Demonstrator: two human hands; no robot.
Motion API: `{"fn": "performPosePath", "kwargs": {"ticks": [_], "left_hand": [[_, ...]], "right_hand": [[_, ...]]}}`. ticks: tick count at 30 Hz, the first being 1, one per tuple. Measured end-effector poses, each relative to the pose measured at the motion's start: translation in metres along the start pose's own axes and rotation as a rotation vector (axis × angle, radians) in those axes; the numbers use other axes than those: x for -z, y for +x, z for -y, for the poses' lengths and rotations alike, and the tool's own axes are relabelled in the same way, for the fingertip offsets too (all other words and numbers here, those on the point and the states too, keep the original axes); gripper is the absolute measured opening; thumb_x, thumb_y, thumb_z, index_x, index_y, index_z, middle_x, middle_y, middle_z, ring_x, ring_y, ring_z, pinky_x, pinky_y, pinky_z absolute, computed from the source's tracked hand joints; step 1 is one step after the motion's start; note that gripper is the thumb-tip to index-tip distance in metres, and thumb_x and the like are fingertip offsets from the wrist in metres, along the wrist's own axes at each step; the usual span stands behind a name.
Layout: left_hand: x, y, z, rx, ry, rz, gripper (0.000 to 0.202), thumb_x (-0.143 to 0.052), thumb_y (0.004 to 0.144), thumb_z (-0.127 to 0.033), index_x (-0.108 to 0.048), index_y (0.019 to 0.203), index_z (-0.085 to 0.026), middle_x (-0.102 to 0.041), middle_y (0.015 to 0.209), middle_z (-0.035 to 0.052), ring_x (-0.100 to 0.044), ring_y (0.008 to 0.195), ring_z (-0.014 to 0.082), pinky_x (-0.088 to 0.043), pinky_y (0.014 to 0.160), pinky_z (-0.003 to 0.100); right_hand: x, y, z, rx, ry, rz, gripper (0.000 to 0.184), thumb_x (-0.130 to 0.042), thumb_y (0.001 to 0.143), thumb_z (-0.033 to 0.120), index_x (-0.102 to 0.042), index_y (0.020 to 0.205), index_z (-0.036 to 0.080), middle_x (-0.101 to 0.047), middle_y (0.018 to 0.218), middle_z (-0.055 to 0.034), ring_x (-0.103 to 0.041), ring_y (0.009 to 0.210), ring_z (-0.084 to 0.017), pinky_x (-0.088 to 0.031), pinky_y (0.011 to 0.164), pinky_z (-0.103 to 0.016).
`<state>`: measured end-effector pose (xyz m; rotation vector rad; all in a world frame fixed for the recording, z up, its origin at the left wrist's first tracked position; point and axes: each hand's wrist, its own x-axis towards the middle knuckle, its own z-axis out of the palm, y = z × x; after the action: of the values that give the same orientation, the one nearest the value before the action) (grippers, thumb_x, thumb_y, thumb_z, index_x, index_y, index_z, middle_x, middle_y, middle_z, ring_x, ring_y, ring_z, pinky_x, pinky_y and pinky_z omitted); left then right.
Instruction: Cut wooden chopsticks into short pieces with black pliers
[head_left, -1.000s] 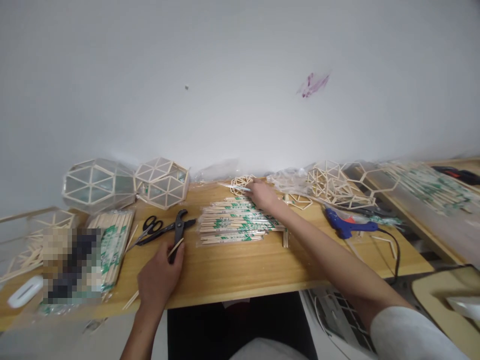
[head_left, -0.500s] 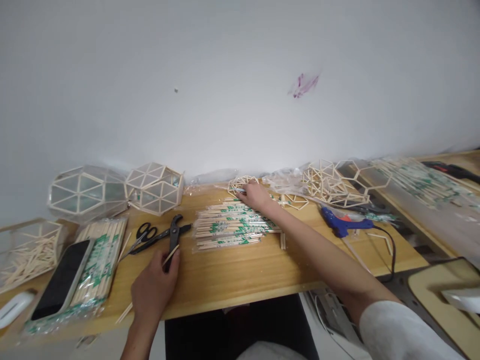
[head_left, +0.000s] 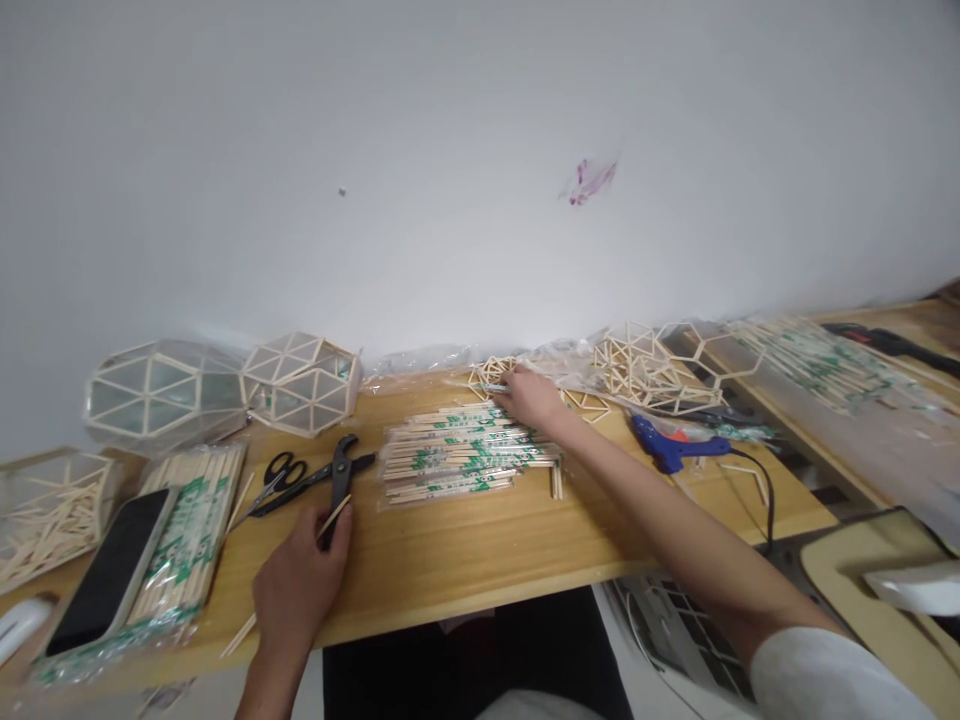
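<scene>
Stick work, partway along by the look of it. Done, judging by the layout: two lattice shells (head_left: 161, 395) at far left, plus open stick lattices (head_left: 645, 375) at far right. Short loose sticks (head_left: 60, 530) inside another frame (head_left: 41, 473) at near left, probably cut already. Likely left to use: wrapped chopsticks (head_left: 450, 455) mid-table (head_left: 450, 560), another wrapped pack (head_left: 187, 530) at left. Left hand (head_left: 300, 575): grip closed around handle of black hand tool (head_left: 341, 472), short stick (head_left: 334, 514) across it, left of middle. Right hand (head_left: 534, 400): far middle, fingertips at slim pale item beside small lattice (head_left: 484, 372); can't tell if grip together on it. Blue glue gun (head_left: 671, 446) lying at right, out of both hands.
</scene>
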<state>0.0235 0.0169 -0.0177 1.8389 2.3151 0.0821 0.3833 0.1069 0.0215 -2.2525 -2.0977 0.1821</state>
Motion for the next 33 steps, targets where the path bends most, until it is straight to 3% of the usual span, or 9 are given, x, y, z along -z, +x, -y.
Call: {"fn": "performPosePath", "kwargs": {"ticks": [6,10,14,17,21,29,33], "left_hand": [[0.003,-0.001,-0.003,0.000,0.007,0.016,0.048,-0.034,0.097,-0.065,-0.062,0.106,-0.027,-0.077,0.093,0.0096,-0.073,0.089,0.0336,-0.040,0.065,0.033],[0.004,-0.002,-0.003,0.002,0.029,0.009,0.048,-0.035,0.098,-0.064,-0.062,0.107,-0.026,-0.077,0.093,0.0103,-0.073,0.088,0.0332,-0.042,0.066,0.033],[0.000,0.000,0.000,-0.001,0.029,0.006,0.049,-0.035,0.097,-0.065,-0.063,0.107,-0.026,-0.077,0.092,0.0105,-0.073,0.087,0.0333,-0.041,0.065,0.033],[-0.001,0.000,0.000,-0.006,0.003,0.000,0.049,-0.035,0.097,-0.065,-0.062,0.106,-0.026,-0.077,0.091,0.0096,-0.073,0.087,0.0326,-0.039,0.064,0.032],[0.002,-0.001,-0.003,0.000,-0.022,-0.003,0.045,-0.037,0.098,-0.063,-0.062,0.107,-0.026,-0.077,0.094,0.0092,-0.072,0.089,0.0323,-0.038,0.064,0.032],[0.002,-0.001,-0.002,0.006,-0.016,0.011,0.047,-0.036,0.097,-0.064,-0.061,0.105,-0.026,-0.077,0.093,0.0096,-0.072,0.089,0.0330,-0.037,0.065,0.032],[0.001,-0.001,-0.002,0.001,-0.016,0.005,0.047,-0.036,0.098,-0.064,-0.061,0.105,-0.025,-0.077,0.093,0.0097,-0.072,0.090,0.0332,-0.036,0.065,0.032]], "right_hand": [[-0.003,0.009,-0.001,-0.064,0.011,0.011,0.056,-0.048,0.098,0.064,-0.074,0.104,0.014,-0.070,0.118,-0.0189,-0.070,0.105,-0.032,-0.052,0.085,-0.037],[-0.004,0.009,0.007,-0.108,0.008,-0.017,0.047,-0.054,0.098,0.052,-0.069,0.116,0.011,-0.068,0.123,-0.0220,-0.069,0.108,-0.034,-0.052,0.086,-0.038],[-0.007,0.001,0.016,0.035,0.045,-0.039,0.033,-0.048,0.103,0.036,-0.064,0.124,0.018,-0.066,0.127,-0.0156,-0.067,0.111,-0.027,-0.049,0.091,-0.033],[-0.010,-0.006,0.021,0.158,0.078,-0.023,0.034,-0.049,0.104,0.042,-0.067,0.117,0.018,-0.067,0.123,-0.0143,-0.066,0.110,-0.025,-0.047,0.094,-0.030],[-0.017,-0.014,0.029,0.203,0.077,-0.016,0.054,-0.046,0.102,0.058,-0.069,0.116,0.012,-0.066,0.119,-0.0192,-0.062,0.114,-0.030,-0.045,0.099,-0.035],[-0.044,-0.036,0.062,0.162,0.039,-0.173,0.048,-0.033,0.108,0.045,-0.066,0.116,0.011,-0.064,0.116,-0.0191,-0.055,0.117,-0.031,-0.044,0.098,-0.038],[-0.040,-0.036,0.061,0.173,0.088,-0.180,0.054,-0.035,0.106,0.053,-0.068,0.116,0.011,-0.063,0.118,-0.0185,-0.052,0.119,-0.031,-0.040,0.104,-0.039]]}}
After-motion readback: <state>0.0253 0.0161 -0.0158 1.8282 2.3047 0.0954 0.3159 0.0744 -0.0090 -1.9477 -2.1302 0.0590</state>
